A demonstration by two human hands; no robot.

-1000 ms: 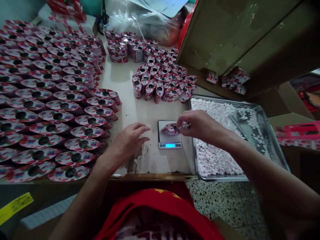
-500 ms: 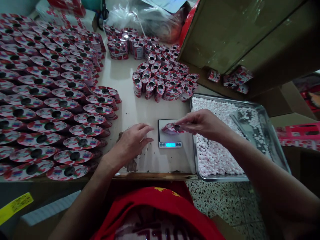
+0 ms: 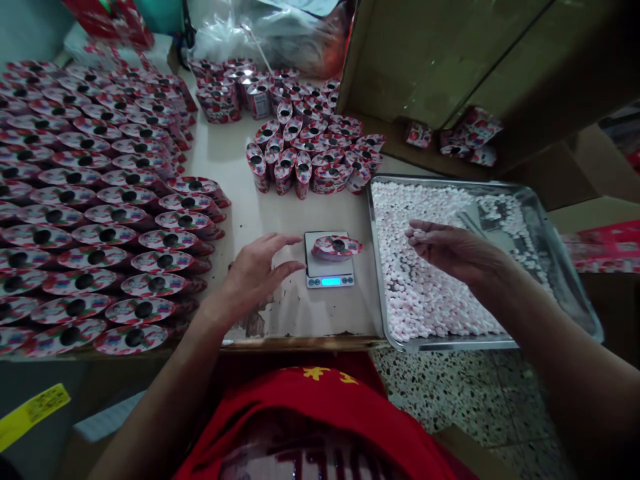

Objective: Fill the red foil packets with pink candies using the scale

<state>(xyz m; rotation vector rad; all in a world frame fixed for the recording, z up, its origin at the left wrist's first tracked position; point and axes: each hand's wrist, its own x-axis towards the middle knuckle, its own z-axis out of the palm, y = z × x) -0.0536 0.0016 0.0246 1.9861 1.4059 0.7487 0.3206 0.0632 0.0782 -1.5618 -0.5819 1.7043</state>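
A small digital scale with a lit blue display sits on the table near its front edge. An oval red-and-white container with a round hole in its top lies on the scale. My left hand rests on the table just left of the scale, fingers apart, holding nothing. Over the metal tray of small pink-white candies hovers my right hand, its fingertips pinched on a few candies.
Rows of the same containers cover the table's left side. A cluster of upright ones stands behind the scale. A cardboard box rises at the back right, a plastic bag at the back. A metal scoop lies in the tray.
My right hand has left the container on the scale and drawn back to the right over the candy tray. The left hand has stayed beside the scale.
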